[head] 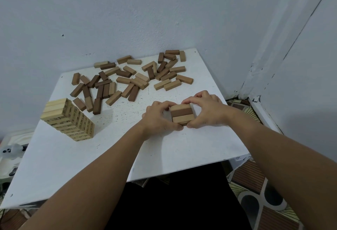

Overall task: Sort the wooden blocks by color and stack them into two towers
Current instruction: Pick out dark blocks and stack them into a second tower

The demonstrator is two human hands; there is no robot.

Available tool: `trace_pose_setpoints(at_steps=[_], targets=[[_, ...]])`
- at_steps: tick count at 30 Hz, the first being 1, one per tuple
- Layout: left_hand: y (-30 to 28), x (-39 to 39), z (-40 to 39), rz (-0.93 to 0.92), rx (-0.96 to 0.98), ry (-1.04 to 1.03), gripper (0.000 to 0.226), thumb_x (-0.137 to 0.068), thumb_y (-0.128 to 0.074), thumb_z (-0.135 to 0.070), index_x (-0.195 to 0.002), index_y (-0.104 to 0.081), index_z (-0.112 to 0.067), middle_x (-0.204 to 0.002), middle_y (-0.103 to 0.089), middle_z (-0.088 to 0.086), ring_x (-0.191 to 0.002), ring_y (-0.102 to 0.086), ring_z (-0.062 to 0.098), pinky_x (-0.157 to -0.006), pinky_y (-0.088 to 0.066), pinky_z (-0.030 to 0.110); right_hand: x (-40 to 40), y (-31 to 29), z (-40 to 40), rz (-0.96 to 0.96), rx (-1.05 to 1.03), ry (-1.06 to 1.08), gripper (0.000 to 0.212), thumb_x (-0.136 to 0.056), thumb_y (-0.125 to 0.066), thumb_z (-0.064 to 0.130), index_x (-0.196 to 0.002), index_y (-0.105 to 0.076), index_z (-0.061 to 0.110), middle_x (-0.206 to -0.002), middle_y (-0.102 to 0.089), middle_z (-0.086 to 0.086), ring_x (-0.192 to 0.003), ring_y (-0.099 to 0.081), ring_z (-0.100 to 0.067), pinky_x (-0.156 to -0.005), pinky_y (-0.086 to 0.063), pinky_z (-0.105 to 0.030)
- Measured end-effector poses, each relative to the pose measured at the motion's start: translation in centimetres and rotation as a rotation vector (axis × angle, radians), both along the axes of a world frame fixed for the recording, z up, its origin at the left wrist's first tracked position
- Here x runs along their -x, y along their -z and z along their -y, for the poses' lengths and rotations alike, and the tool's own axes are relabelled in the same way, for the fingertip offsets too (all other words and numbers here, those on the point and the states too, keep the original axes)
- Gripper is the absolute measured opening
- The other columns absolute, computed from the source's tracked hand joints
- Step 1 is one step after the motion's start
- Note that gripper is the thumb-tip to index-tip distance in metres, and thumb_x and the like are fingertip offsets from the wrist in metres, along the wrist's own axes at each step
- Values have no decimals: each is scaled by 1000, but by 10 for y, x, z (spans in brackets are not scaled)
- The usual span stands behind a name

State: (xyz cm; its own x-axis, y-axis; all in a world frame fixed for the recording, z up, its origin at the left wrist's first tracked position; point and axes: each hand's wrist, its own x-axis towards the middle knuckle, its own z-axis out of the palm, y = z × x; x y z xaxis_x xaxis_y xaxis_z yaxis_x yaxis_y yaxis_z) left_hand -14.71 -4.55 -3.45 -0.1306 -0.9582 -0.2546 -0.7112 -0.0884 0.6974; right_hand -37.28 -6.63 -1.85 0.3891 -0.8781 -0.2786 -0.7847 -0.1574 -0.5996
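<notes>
Brown and tan wooden blocks are making up a low stack [182,113] near the middle right of the white table [73,165], and both hands are closing around it. Its top layer is showing three blocks side by side: a tan one at the far edge, a dark brown one in the middle and a tan one at the near edge, with the end of a lower layer just peeking out beneath at the near corner. The left hand [158,118] is pressing against the stack's left side, its fingers curling over the far left corner and its thumb lying along the near left edge. The right hand [206,111] is mirroring it on the right side, fingers curling over the far right corner and thumb tucking in at the near right corner, so the stack is being squeezed between the two hands.

Behind the hands, toward the wall [127,19], loose blocks [127,78] in dark brown, mid brown and tan are lying scattered flat across the far half of the table, some touching or overlapping, in no order. At the left edge of the table a taller tower of pale blocks [69,120] is standing upright, well apart from the hands, with dark printed marks along its side faces. Patterned floor tiles [255,184] are showing to the right of the table.
</notes>
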Motion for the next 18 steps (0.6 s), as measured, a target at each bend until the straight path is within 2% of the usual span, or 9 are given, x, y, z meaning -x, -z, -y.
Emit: trace_pose_setpoints(at_steps=[5, 11, 18], targets=[[1, -3, -1, -16, -5, 0, 92, -46, -91, -63, -128, -51, -56, -120, -47, -18, -123, -40, 15, -111, -39, 49, 2, 7, -3, 29, 18, 34, 88, -70, -82, 45, -142, -32, 58, -134, -28, 12, -128, -20, -21, -101, -27, -38], [1, -3, -2, -53, 16, -8, 73, -48, -94, -57, -112, -61, -49, -119, -49, -16, -119, -43, 12, -107, -43, 47, 4, 13, -3, 49, 39, 38, 75, -69, -85, 48, -132, -44, 52, -134, -31, 12, -126, -22, -17, -104, -31, -37], [1, -3, -3, -50, 38, -19, 71, -49, -93, -57, -113, -63, -47, -118, -49, -16, -119, -44, 13, -107, -43, 48, 4, 13, -3, 95, 30, 55, 70, -71, -86, 45, -129, -48, 53, -134, -31, 15, -128, -21, -16, -105, -30, -36]])
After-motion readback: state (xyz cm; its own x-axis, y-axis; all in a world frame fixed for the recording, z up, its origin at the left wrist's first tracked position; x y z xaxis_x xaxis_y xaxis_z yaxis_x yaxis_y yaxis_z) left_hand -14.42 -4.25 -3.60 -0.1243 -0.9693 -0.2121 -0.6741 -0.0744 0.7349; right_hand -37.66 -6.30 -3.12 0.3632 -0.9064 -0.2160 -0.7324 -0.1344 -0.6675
